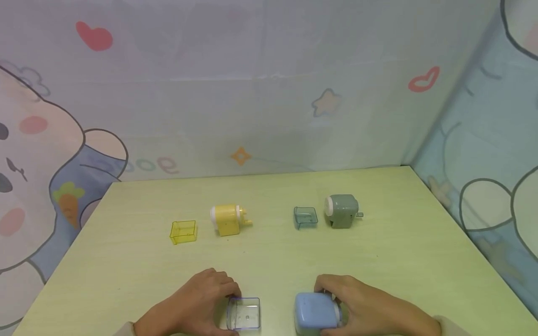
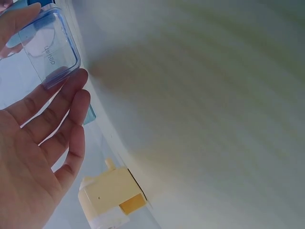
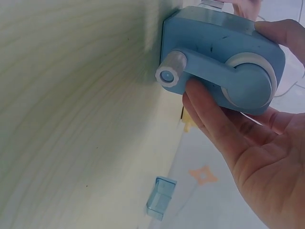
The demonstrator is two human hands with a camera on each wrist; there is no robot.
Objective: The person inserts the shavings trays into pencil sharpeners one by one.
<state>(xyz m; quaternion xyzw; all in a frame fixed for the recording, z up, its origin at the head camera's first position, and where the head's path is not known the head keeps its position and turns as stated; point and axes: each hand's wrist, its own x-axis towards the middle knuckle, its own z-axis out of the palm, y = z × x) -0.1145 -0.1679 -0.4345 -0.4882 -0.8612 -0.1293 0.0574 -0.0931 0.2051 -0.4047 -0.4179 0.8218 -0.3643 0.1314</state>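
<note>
Near the front edge in the head view, my left hand (image 1: 197, 301) grips a clear, blue-tinted shavings drawer (image 1: 247, 313) between thumb and fingers. The left wrist view has the same drawer (image 2: 55, 47) with the left hand's fingers (image 2: 66, 109) against its side. To the right, my right hand (image 1: 361, 303) holds a blue crank pencil sharpener (image 1: 316, 310) at its crank end. Its crank handle (image 3: 171, 67) faces the right wrist camera, with the right hand (image 3: 257, 138) around the body. A gap separates drawer and sharpener.
Farther back stand a yellow pencil sharpener (image 1: 227, 220) with a yellow drawer (image 1: 183, 232) to its left, and a green-grey sharpener (image 1: 342, 211) with a teal drawer (image 1: 306, 217) to its left. A printed cloth (image 1: 269, 93) rises behind the pale table (image 1: 269, 261).
</note>
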